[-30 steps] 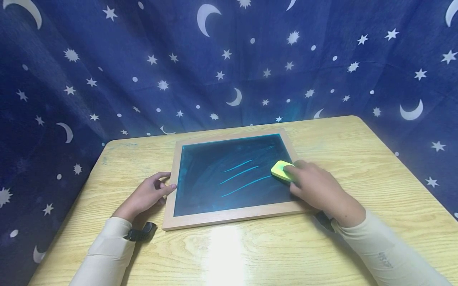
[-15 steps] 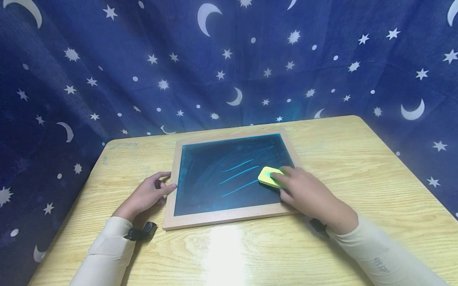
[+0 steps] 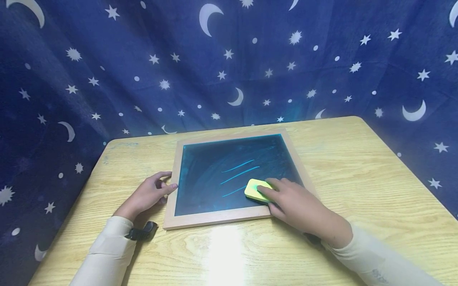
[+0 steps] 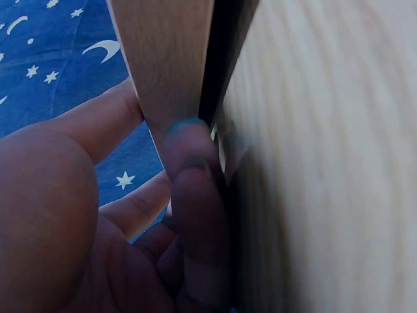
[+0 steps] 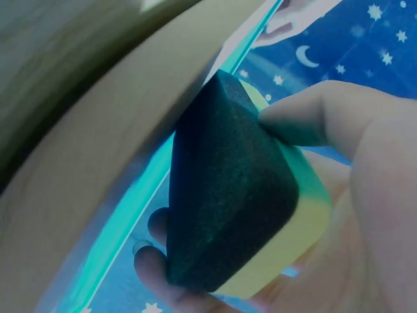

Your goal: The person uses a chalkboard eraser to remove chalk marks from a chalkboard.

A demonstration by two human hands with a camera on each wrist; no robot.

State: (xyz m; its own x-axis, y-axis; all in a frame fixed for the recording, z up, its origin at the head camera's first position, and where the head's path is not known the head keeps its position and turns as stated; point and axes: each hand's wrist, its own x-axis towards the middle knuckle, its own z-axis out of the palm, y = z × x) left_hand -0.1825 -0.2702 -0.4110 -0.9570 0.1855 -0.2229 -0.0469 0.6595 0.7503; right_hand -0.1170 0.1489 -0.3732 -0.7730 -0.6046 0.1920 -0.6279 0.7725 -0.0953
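A small chalkboard (image 3: 204,167) in a light wooden frame lies on the table, with three blue slanting chalk strokes near its middle. My right hand (image 3: 298,206) grips a yellow chalkboard eraser (image 3: 253,188), dark felt side down on the board, over the right end of the lowest stroke. In the right wrist view, the thumb and fingers hold the sides of the eraser (image 5: 228,189). At the board's left edge, my left hand (image 3: 148,194) holds the frame, thumb on top. The left wrist view has its fingers around the wooden frame (image 4: 166,59), some tips low near the tabletop.
The light wood-grain table (image 3: 365,174) extends around the board, with faint blue smudges at its far left corner. Behind it hangs a dark blue curtain (image 3: 186,67) with white moons and stars. A black wrist strap (image 3: 143,231) sits on the left sleeve.
My right hand has slid the eraser left and toward the near edge along the lowest stroke, whose right part is now gone or covered. My left hand stays in place.
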